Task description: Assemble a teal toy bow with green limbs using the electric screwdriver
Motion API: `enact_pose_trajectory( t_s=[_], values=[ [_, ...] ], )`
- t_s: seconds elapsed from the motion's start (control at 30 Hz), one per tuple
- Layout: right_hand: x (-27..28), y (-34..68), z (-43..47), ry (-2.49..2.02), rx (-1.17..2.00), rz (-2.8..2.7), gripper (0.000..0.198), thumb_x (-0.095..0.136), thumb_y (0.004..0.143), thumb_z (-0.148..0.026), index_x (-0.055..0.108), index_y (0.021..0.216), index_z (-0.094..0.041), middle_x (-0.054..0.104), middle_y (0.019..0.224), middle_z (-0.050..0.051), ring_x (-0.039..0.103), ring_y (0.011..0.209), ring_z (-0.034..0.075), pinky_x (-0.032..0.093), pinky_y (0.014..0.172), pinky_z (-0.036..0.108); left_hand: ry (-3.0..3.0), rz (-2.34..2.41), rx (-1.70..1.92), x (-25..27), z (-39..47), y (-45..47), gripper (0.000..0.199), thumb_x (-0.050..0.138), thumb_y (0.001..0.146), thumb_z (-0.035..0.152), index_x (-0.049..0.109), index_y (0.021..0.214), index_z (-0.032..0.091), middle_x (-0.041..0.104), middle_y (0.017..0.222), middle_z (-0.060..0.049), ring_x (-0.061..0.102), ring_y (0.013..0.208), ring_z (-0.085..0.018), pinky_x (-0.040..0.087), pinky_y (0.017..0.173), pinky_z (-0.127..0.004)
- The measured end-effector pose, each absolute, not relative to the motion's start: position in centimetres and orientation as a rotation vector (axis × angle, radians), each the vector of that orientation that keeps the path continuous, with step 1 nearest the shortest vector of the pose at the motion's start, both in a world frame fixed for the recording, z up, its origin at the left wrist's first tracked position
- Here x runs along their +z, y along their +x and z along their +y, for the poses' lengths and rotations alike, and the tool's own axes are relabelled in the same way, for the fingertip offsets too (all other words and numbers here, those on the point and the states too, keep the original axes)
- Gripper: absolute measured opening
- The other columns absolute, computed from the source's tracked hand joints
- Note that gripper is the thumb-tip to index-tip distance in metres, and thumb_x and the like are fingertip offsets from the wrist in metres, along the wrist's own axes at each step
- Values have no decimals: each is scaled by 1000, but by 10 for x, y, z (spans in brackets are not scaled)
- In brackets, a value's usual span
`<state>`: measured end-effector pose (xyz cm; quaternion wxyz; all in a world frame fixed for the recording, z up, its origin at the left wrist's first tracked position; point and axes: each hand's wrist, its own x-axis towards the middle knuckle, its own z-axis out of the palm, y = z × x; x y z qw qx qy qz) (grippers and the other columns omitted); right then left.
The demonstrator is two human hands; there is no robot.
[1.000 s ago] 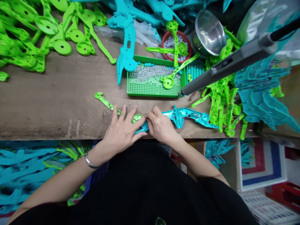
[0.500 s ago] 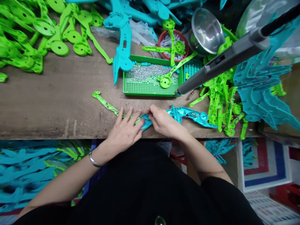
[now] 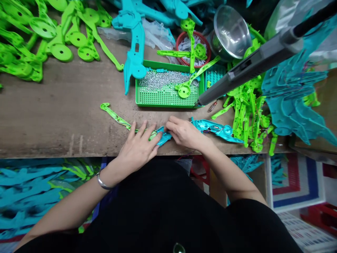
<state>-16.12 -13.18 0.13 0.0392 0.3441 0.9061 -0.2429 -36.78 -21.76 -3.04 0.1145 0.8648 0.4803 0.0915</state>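
A long blue plastic shell (image 3: 216, 128), hollow side up with thin wires inside, lies along the front of the bench. At its left end a narrow lime-green plastic arm (image 3: 116, 116) joins it, a thin wire running along its channel. My left hand (image 3: 138, 142) rests with fingers spread flat over the spot where the green arm meets the shell. Just to the right, my right hand (image 3: 185, 133) is closed in a pinch over the shell; whatever sits between its fingertips is hidden.
Behind my hands stands a green perforated tray (image 3: 168, 102) of small screws. A grey power screwdriver (image 3: 244, 66) slants in from the right, near a small hand screwdriver (image 3: 212, 106). Green parts (image 3: 61, 52) pile at left, more at right beside blue shells (image 3: 286, 105). A metal bowl (image 3: 231, 31) stands behind.
My right hand has shifted slightly right along the shell, baring more of its left end. My left hand stays spread over the joint. The whole view has moved slightly.
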Motion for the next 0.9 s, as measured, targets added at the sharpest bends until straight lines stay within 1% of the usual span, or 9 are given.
enact_pose_trajectory(
  t_s=[0.1, 0.17, 0.27, 0.4, 0.57, 0.7, 0.9],
  values=[
    [2, -163, -130, 1014, -701, 2762, 26, 39, 97, -11, 65, 98, -14, 54, 91, 5, 41, 69, 14, 28, 64, 29, 2530, 1402, 272, -30, -218, -367, 45, 50, 97, 27, 54, 141, 17, 49, 150, -22, 39, 143, -46, 29, 113, -73],
    [2, -164, -129, 989, -674, 2769, 26, 40, 97, -11, 66, 98, -15, 53, 91, 5, 41, 70, 15, 28, 64, 29, 2533, 1404, 265, -31, -218, -367, 46, 50, 97, 27, 54, 142, 17, 48, 151, -22, 39, 143, -46, 29, 113, -73],
    [2, -160, -128, 1005, -677, 2782, 30, 40, 96, -10, 69, 98, -15, 54, 94, 7, 44, 74, 15, 30, 67, 30, 2545, 1410, 231, -30, -218, -367, 46, 51, 96, 27, 55, 141, 17, 48, 151, -23, 39, 143, -47, 30, 112, -74],
    [2, -146, -127, 1117, -755, 2775, 33, 40, 93, -8, 71, 101, -14, 55, 97, 8, 50, 80, 17, 35, 70, 30, 2554, 1409, 213, -27, -217, -367, 46, 52, 96, 26, 55, 141, 17, 49, 151, -22, 40, 142, -47, 32, 112, -73],
    [0, -134, -130, 1339, -809, 2735, 26, 42, 91, -9, 66, 98, -13, 58, 93, 8, 55, 86, 19, 40, 77, 30, 2564, 1411, 231, -27, -217, -367, 43, 49, 97, 26, 56, 139, 17, 51, 149, -21, 41, 142, -45, 32, 112, -72],
    [-5, -130, -134, 1443, -789, 2775, 21, 45, 90, -10, 65, 94, -13, 62, 90, 8, 57, 86, 19, 42, 79, 29, 2560, 1404, 251, -28, -217, -367, 43, 49, 97, 26, 57, 139, 18, 50, 149, -21, 41, 142, -45, 32, 112, -72],
    [-14, -126, -139, 1499, -712, 2829, 18, 49, 87, -9, 66, 89, -15, 64, 86, 7, 58, 80, 19, 41, 74, 29, 2560, 1420, 211, -27, -218, -367, 44, 48, 97, 25, 58, 139, 18, 50, 150, -20, 40, 143, -45, 32, 113, -71]
  ],
)
